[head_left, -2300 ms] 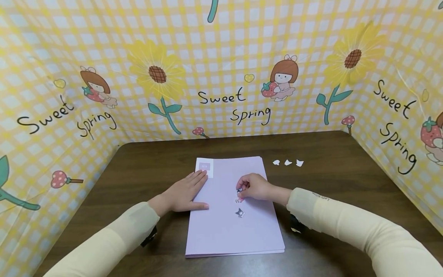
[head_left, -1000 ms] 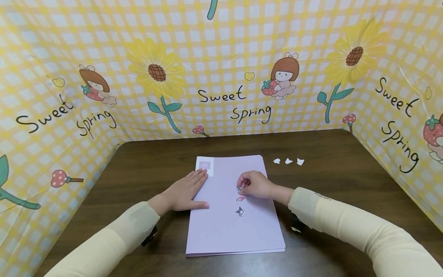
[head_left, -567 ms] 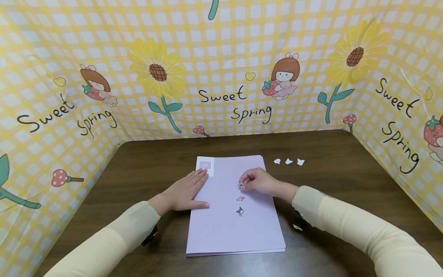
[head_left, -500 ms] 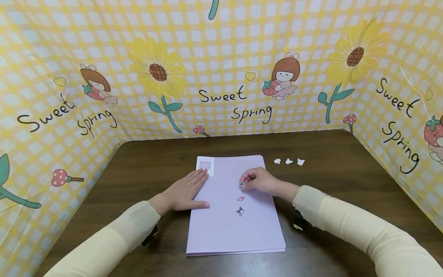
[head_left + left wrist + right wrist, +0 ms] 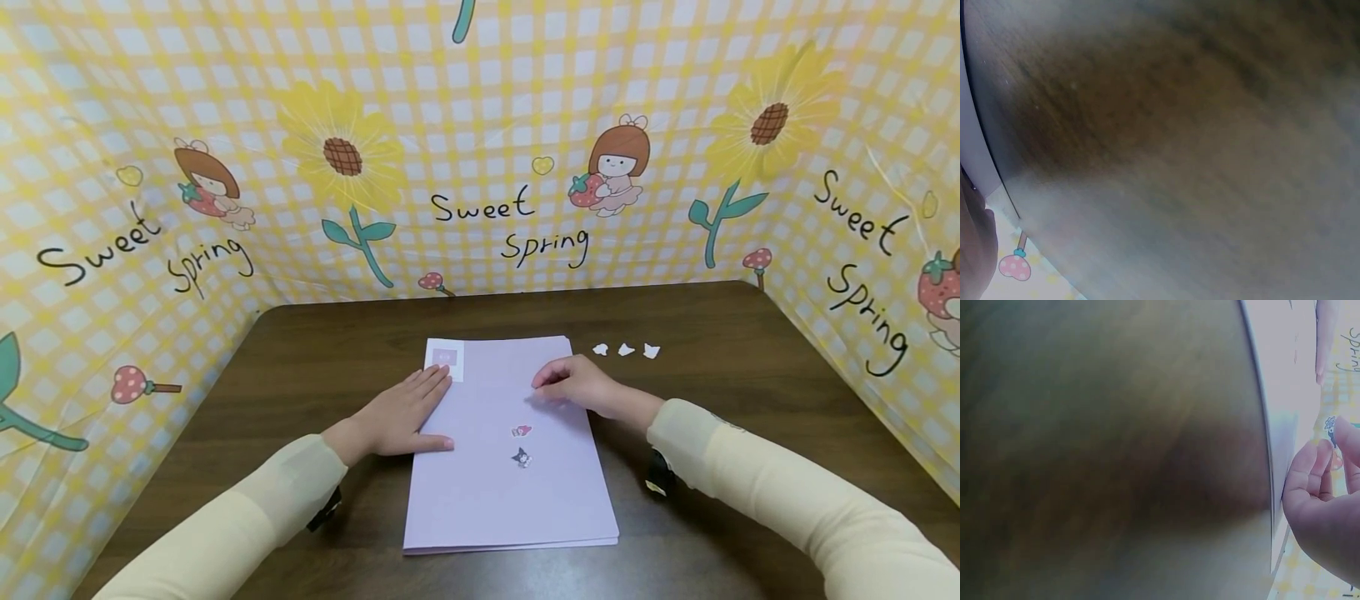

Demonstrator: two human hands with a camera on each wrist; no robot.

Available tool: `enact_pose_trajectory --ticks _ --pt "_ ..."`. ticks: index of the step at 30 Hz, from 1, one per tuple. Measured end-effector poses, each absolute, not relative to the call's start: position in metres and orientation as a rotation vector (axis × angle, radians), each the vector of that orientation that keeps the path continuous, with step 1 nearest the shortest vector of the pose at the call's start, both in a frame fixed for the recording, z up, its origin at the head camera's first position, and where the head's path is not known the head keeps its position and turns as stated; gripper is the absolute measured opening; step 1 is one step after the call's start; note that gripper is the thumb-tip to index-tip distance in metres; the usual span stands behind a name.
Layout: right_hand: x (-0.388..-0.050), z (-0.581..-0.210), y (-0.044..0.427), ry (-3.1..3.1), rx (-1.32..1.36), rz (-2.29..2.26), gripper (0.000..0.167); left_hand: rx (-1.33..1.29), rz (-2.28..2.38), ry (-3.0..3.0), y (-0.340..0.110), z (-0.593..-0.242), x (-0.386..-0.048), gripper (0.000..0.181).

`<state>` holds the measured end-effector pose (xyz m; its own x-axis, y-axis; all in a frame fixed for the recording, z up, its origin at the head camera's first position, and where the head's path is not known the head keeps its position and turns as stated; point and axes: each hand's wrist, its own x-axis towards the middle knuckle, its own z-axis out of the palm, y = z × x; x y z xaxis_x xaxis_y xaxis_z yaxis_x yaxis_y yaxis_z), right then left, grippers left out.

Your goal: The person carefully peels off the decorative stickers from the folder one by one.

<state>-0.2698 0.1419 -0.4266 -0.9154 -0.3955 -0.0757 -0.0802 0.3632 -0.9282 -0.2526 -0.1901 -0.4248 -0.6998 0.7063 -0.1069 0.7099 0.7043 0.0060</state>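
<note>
A lilac folder (image 5: 502,500) lies on the table with two small stickers on it, a pink one (image 5: 521,431) and a dark grey one (image 5: 522,458). The left hand (image 5: 397,417) rests flat on the folder's left side, fingertips on the white label (image 5: 456,350) at its upper corner. Over the folder's right side, above the stickers, the right hand (image 5: 581,385) has thumb and fingers together. In the right wrist view this hand (image 5: 1325,500) pinches a small dark-and-white sticker (image 5: 1330,428), hardly visible in the head view.
Three small white cut-out pieces (image 5: 626,350) lie in a row on the dark wooden table (image 5: 337,350), right of the folder's top corner. A yellow checked cloth (image 5: 480,108) with flowers and lettering stands around the back and sides.
The right hand has lifted the dark-and-white sticker from above the pink one and moved up and to the right. The left hand stays in place.
</note>
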Motion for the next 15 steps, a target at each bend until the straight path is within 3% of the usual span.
enact_pose_trajectory --ticks 15 --pt "-0.273 -0.423 0.167 2.486 -0.366 -1.532 0.014 1.179 -0.041 2.813 -0.190 -0.426 -0.254 0.105"
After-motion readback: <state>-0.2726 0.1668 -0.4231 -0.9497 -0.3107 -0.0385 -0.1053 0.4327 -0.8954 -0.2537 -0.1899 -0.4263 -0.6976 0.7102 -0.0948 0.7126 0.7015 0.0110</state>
